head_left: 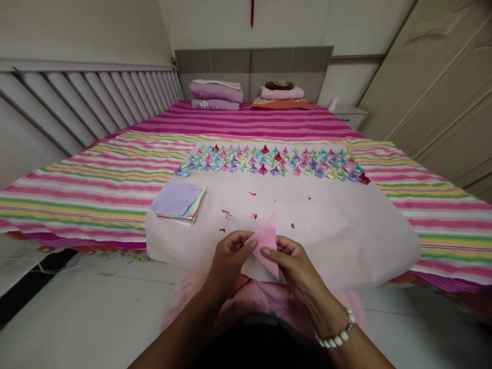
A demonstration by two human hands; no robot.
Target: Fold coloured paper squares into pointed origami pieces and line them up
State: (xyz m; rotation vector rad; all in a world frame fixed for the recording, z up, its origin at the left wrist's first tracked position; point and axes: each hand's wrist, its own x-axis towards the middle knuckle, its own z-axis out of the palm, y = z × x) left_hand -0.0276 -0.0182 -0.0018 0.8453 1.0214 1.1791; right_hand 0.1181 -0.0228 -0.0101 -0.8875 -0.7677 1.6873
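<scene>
At ten o'clock from the pink paper (265,237), I have a stack of papers (177,199) on the pale sheet (346,220); nearer eleven lie red scraps (226,213). Next comes the left hand (231,254), reaching up from seven o'clock, thumb over the paper, fingers curled behind, pinching its left corner. That triangular piece sits between both hands, its long edge running roughly twelve to six; both touch it, so I call neither nearer. Beyond, at twelve, spread rows of folded pieces (263,169). The right hand (294,260), angled in from five o'clock, pinches the long-edge side likewise, thumb on top.
</scene>
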